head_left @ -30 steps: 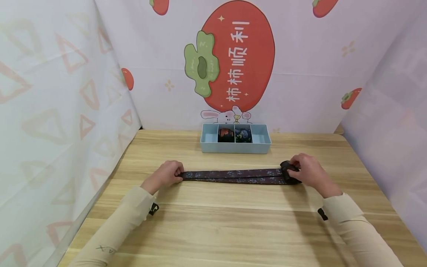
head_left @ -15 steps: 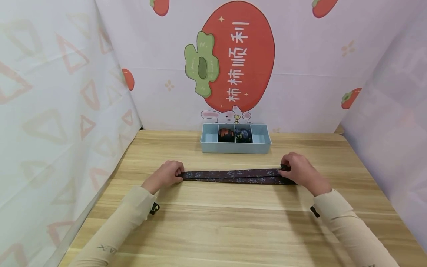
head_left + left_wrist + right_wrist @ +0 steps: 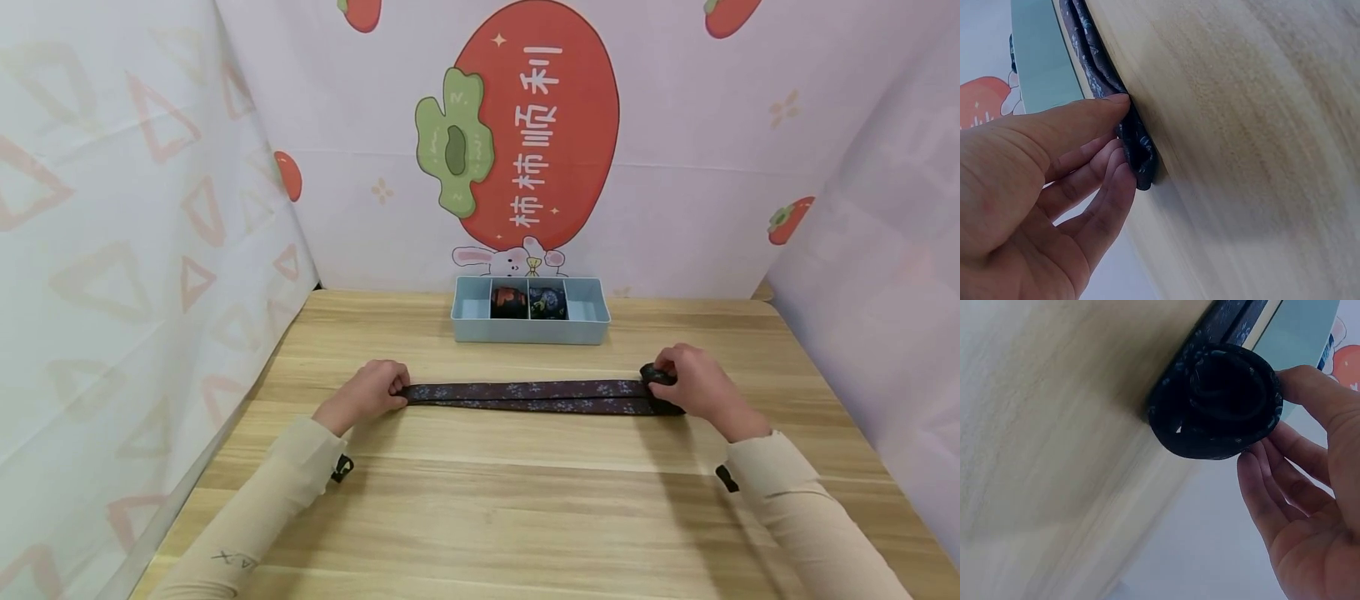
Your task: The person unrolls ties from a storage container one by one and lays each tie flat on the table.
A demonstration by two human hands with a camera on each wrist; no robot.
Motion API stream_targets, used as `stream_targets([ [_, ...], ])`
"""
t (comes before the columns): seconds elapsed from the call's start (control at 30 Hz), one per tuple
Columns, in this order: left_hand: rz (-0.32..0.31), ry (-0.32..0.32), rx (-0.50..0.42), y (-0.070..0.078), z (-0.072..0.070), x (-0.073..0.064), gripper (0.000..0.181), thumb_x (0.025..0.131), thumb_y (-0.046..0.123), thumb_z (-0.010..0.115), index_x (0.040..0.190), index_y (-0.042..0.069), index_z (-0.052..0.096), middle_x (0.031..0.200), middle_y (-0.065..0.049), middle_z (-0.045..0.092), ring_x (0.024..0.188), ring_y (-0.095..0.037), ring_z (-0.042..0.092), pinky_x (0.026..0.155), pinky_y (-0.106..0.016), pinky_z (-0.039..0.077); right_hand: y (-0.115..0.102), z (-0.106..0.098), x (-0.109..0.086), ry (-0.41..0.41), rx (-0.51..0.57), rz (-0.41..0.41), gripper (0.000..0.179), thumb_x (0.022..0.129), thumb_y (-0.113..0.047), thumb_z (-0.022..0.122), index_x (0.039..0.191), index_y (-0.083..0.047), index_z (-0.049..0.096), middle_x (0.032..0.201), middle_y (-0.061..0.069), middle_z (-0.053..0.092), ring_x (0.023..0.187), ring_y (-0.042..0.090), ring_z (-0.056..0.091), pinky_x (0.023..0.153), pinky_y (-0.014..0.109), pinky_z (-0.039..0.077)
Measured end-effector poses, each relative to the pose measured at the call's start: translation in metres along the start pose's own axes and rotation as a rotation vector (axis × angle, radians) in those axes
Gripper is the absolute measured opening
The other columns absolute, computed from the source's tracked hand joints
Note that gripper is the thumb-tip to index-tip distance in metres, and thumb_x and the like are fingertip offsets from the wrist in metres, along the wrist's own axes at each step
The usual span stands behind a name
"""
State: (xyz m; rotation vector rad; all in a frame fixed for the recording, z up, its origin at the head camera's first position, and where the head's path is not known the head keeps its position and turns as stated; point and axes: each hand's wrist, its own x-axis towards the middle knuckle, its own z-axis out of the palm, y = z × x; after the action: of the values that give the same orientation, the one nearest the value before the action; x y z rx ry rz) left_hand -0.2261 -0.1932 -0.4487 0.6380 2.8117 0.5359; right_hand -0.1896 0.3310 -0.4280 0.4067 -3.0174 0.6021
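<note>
A dark necktie (image 3: 525,390) with small pale-blue flowers lies folded double across the table, its two strips side by side. My left hand (image 3: 371,390) pinches the folded left end between thumb and fingers, as the left wrist view shows with the folded tip (image 3: 1140,159). At the other end, my right hand (image 3: 693,383) holds a coiled roll of the tie (image 3: 1235,400), thumb on one side and fingertips on the other. Seen from its side in the right wrist view, the coil stands on edge with a loose hollow middle. The strips run fairly straight between both hands.
Behind the tie stands a light-blue divided box (image 3: 528,332). Its middle compartments hold a red-and-black roll (image 3: 509,303) and a dark blue patterned roll (image 3: 547,303). The wooden table (image 3: 480,517) meets a printed cloth backdrop (image 3: 360,225) at the back.
My right hand shifted left with the roll by half a second ago, then came back right to about where it was. My left hand has barely moved at the tie's left end.
</note>
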Motion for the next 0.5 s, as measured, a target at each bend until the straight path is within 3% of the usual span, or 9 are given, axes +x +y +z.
stream_targets([
  [0.2, -0.001, -0.006, -0.005, 0.000, -0.001, 0.001, 0.016, 0.089, 0.003, 0.083, 0.102, 0.003, 0.073, 0.095, -0.007, 0.070, 0.085, -0.016, 0.061, 0.082, -0.036, 0.057, 0.002, -0.005, -0.001, -0.020, 0.006, 0.018, 0.026, 0.085, -0.009, 0.085, 0.099, 0.008, 0.071, 0.092, 0.019, 0.068, 0.081, 0.028, 0.066, 0.074, 0.048, 0.058],
  [0.5, -0.010, -0.004, 0.006, 0.000, -0.002, -0.001, 0.017, 0.089, 0.004, 0.084, 0.103, 0.003, 0.073, 0.096, -0.007, 0.071, 0.086, -0.015, 0.063, 0.083, -0.036, 0.059, -0.015, -0.003, 0.008, -0.026, -0.016, -0.023, 0.025, 0.087, -0.011, 0.085, 0.101, 0.005, 0.072, 0.093, 0.017, 0.069, 0.082, 0.026, 0.066, 0.076, 0.049, 0.058],
])
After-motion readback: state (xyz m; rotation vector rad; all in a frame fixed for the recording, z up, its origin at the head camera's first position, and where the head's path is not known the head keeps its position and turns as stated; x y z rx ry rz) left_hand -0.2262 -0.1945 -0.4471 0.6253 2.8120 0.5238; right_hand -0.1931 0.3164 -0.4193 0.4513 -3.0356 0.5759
